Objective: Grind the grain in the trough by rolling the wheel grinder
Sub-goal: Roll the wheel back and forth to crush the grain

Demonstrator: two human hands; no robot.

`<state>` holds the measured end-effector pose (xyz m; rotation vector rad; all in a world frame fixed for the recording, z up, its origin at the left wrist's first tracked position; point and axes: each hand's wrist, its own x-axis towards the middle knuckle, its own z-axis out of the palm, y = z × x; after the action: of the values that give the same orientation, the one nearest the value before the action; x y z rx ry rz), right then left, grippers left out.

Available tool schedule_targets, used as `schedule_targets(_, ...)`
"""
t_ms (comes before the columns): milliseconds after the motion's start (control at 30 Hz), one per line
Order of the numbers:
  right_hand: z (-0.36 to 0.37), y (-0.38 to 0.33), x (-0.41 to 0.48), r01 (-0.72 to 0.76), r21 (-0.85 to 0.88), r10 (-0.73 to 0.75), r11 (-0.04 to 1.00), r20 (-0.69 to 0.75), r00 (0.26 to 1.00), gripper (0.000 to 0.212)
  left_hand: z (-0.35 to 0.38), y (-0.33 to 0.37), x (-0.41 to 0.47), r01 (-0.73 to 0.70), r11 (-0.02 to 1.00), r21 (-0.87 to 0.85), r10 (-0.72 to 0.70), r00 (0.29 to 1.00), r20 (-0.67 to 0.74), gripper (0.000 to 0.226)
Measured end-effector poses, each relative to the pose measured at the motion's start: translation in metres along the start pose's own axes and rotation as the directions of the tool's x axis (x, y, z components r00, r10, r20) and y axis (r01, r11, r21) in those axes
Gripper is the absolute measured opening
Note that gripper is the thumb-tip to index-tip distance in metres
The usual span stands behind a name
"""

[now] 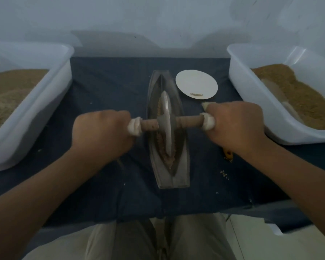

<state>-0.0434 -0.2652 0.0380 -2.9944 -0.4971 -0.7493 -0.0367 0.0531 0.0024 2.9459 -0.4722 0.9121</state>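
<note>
A boat-shaped metal trough lies lengthwise on the dark blue cloth in the middle of the view. Crushed brownish grain lines its groove. The wheel grinder, a metal disc on a wooden axle, stands upright in the groove near the trough's middle. My left hand grips the cloth-wrapped left end of the axle. My right hand grips the wrapped right end. Both fists are closed round the handles.
A white tub of pale ground grain stands at the left. A white tub of brown grain stands at the right. A white plate with a few grains sits behind the trough. A yellow tool and loose grains lie under my right wrist.
</note>
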Motion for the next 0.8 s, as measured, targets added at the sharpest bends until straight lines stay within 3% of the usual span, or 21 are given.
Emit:
schedule_targets(100, 0.021, 0.004, 0.046, -0.075, -0.11, 0.083, 0.991, 0.07, 0.994, 0.037, 0.018, -0.002, 0.05, 0.065, 0.995, 0.073, -0.071, 0.994, 0.078, 0.041)
schedule_targets(267, 0.034, 0.008, 0.088, -0.147, -0.125, 0.161, 0.981, 0.112, 0.981, 0.027, 0.03, -0.002, 0.098, 0.146, 0.986, 0.085, -0.16, 0.97, 0.185, 0.035)
schedule_targets(467, 0.011, 0.006, 0.018, 0.038, -0.171, -0.042, 0.985, -0.02, 0.999, 0.033, 0.014, -0.003, 0.009, 0.041, 0.999, -0.021, -0.04, 0.999, 0.024, 0.036)
schedule_targets(567, 0.006, 0.008, 0.009, 0.085, -0.13, -0.093, 0.988, -0.055, 0.994, 0.033, 0.012, -0.002, -0.008, 0.052, 0.996, -0.066, -0.05, 0.998, 0.033, 0.038)
schedule_targets(800, 0.049, 0.018, 0.073, -0.119, -0.168, 0.119, 0.979, -0.008, 0.993, 0.039, 0.028, -0.002, 0.078, 0.118, 0.99, 0.07, -0.128, 0.98, 0.154, 0.037)
